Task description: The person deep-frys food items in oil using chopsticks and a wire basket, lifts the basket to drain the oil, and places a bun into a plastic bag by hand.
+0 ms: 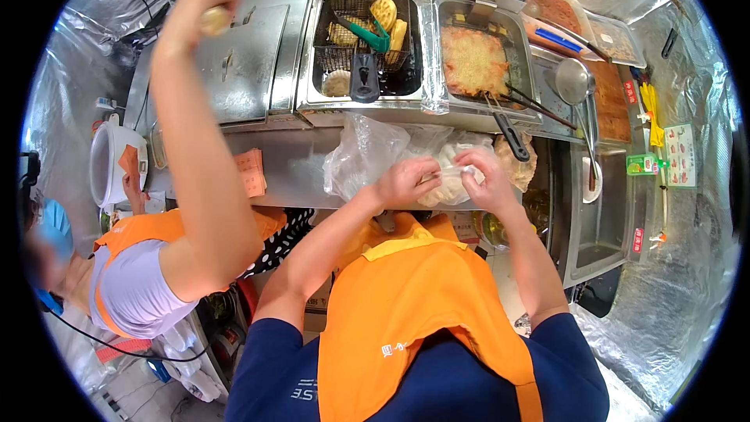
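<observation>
My left hand [410, 179] pinches one side of the gathered edge of a clear plastic bag [454, 187]; my right hand [486, 179] pinches the other side. Pale, rounded pieces show inside the bag, which lies on the steel counter's front edge. Another crumpled clear plastic bag [366, 152] sits to its left. Beyond, a wire fry basket [334, 3] holds browned round pieces and green-handled tongs [372, 38]. In the right fryer, a large square fried piece [474, 58] lies in oil, with a black-handled utensil [511, 135] and chopsticks [542, 106] reaching over the rim.
At the left, a co-worker's raised arm [199, 146] crosses over the steel counter, near a white bucket [114, 164] and pink paper bags [252, 173]. A ladle [574, 82], a wooden board [611, 99] and food tubs [559, 9] stand right of the fryers.
</observation>
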